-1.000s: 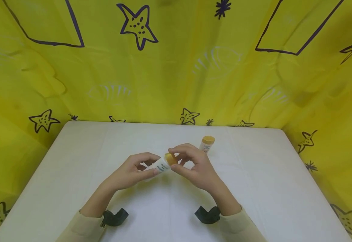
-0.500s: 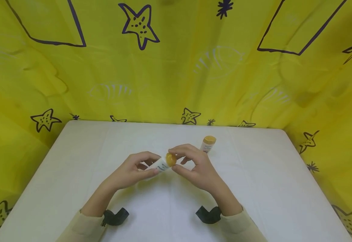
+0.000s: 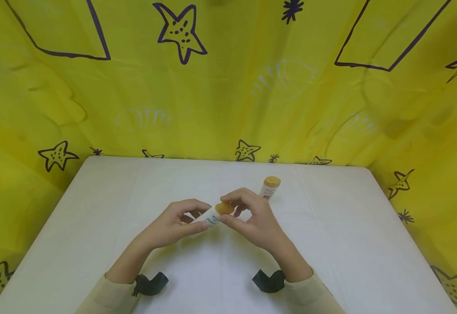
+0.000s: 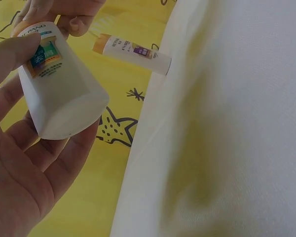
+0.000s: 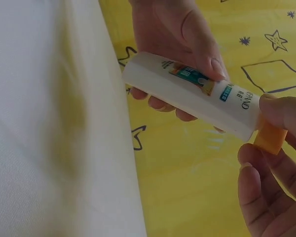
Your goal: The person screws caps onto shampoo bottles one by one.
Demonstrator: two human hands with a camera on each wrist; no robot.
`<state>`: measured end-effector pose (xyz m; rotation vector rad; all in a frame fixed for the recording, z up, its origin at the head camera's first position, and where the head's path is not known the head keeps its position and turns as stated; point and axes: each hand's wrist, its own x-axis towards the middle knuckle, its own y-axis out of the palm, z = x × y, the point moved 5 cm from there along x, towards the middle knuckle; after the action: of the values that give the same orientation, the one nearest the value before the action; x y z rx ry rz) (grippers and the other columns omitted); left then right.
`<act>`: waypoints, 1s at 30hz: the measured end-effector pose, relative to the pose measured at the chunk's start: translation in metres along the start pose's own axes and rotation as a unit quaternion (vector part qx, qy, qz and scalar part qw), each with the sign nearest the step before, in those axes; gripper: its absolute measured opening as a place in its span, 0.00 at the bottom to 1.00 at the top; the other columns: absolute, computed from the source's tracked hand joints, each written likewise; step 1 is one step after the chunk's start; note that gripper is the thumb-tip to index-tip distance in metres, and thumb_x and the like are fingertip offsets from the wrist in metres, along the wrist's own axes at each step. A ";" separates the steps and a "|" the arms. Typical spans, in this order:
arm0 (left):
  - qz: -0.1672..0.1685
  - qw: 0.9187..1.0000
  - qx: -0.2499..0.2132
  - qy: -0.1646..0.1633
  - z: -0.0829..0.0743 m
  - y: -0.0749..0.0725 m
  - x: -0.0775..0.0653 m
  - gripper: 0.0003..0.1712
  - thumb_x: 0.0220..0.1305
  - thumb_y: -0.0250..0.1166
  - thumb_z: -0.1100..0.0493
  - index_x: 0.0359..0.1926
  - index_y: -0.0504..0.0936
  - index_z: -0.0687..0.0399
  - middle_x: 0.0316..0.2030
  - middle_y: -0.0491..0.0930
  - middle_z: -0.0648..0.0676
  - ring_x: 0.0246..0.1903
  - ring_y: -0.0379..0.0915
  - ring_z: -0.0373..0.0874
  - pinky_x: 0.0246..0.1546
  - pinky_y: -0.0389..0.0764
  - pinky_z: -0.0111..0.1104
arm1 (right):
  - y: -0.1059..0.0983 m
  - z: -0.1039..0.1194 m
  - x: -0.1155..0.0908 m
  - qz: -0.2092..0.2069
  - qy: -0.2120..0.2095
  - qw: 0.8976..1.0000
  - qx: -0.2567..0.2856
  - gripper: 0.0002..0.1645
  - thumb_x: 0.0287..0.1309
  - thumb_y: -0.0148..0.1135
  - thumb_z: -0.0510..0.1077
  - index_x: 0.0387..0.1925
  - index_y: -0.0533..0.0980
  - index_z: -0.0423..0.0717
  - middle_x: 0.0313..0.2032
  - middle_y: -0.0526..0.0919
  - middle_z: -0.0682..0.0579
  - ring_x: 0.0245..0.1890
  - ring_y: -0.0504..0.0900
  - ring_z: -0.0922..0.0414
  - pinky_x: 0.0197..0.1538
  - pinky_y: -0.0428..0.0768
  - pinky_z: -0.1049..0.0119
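Note:
A white bottle (image 3: pixel 212 216) with a green label is held tilted above the table, its cap end up and to the right. My left hand (image 3: pixel 171 221) grips its body, thumb over the label side and fingers behind, as the left wrist view shows on the bottle (image 4: pixel 64 98). My right hand (image 3: pixel 256 218) pinches the orange cap (image 3: pixel 225 208) between thumb and fingers. In the right wrist view the cap (image 5: pixel 271 138) sits at the bottle's neck, turned askew to the flat body. Fingers hide part of it.
A second white bottle (image 3: pixel 268 190) with an orange cap and a purple label stands upright behind my right hand. The white table (image 3: pixel 95 209) has a yellow patterned curtain (image 3: pixel 213 100) behind and beside it. Black wrist mounts (image 3: pixel 151 283) sit at both cuffs.
The orange cap has turned in my right fingers against the bottle, its face first swinging toward the head camera, then away. Both hands stay nearly in place; the second bottle has not moved.

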<state>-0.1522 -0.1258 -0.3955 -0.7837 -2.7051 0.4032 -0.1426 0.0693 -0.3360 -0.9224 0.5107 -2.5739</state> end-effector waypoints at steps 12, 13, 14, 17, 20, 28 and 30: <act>-0.024 0.998 0.036 -0.042 0.002 -0.008 0.000 0.16 0.64 0.70 0.56 0.53 0.83 0.44 0.47 0.83 0.46 0.43 0.78 0.50 0.41 0.85 0.39 | 0.002 -0.026 -0.007 0.024 -0.013 1.000 -0.010 0.27 0.56 0.67 0.28 0.57 0.78 0.46 0.53 0.82 0.50 0.43 0.84 0.57 0.41 0.85 0.66; -0.024 0.998 0.034 -0.043 0.002 -0.008 0.000 0.16 0.64 0.70 0.56 0.53 0.83 0.44 0.47 0.83 0.46 0.43 0.78 0.50 0.41 0.85 0.39 | 0.002 -0.026 -0.006 0.026 -0.017 0.999 -0.015 0.27 0.56 0.66 0.28 0.57 0.78 0.47 0.52 0.82 0.51 0.44 0.84 0.58 0.42 0.85 0.67; -0.023 0.998 0.034 -0.045 0.002 -0.008 0.000 0.16 0.64 0.70 0.56 0.53 0.83 0.44 0.47 0.83 0.47 0.43 0.78 0.50 0.41 0.85 0.39 | 0.001 -0.026 -0.006 0.029 -0.018 0.999 -0.021 0.26 0.57 0.66 0.29 0.57 0.79 0.48 0.52 0.82 0.53 0.45 0.83 0.59 0.43 0.84 0.67; -0.018 0.998 0.031 -0.048 0.003 -0.008 0.001 0.16 0.64 0.70 0.56 0.52 0.83 0.45 0.47 0.83 0.47 0.42 0.78 0.49 0.41 0.85 0.39 | 0.000 -0.027 -0.006 0.038 -0.011 0.998 -0.042 0.24 0.58 0.69 0.34 0.56 0.80 0.51 0.51 0.82 0.57 0.48 0.81 0.62 0.45 0.83 0.66; -0.013 0.999 0.025 -0.044 0.004 -0.007 0.001 0.16 0.64 0.70 0.57 0.52 0.83 0.45 0.47 0.83 0.47 0.42 0.78 0.48 0.40 0.85 0.39 | -0.001 -0.028 -0.007 0.041 -0.002 0.998 -0.054 0.23 0.57 0.72 0.39 0.55 0.80 0.51 0.51 0.82 0.57 0.50 0.80 0.61 0.46 0.83 0.64; 0.004 0.999 0.022 -0.023 0.005 -0.001 0.000 0.15 0.64 0.69 0.57 0.52 0.83 0.40 0.44 0.83 0.45 0.41 0.79 0.47 0.38 0.85 0.41 | -0.002 -0.031 -0.008 0.026 0.015 0.998 -0.046 0.14 0.51 0.77 0.43 0.37 0.79 0.53 0.49 0.83 0.57 0.51 0.80 0.60 0.48 0.83 0.64; 0.006 0.999 0.023 -0.022 0.005 0.000 -0.001 0.15 0.65 0.69 0.56 0.52 0.83 0.39 0.44 0.83 0.45 0.40 0.79 0.48 0.38 0.84 0.42 | -0.001 -0.031 -0.008 0.024 0.010 0.999 -0.037 0.14 0.51 0.78 0.42 0.34 0.78 0.52 0.47 0.84 0.56 0.48 0.81 0.60 0.45 0.83 0.64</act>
<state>-0.1536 -0.1273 -0.4004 -0.7876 -2.7225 0.4893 -0.1574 0.0802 -0.3617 -0.8985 0.6306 -2.5389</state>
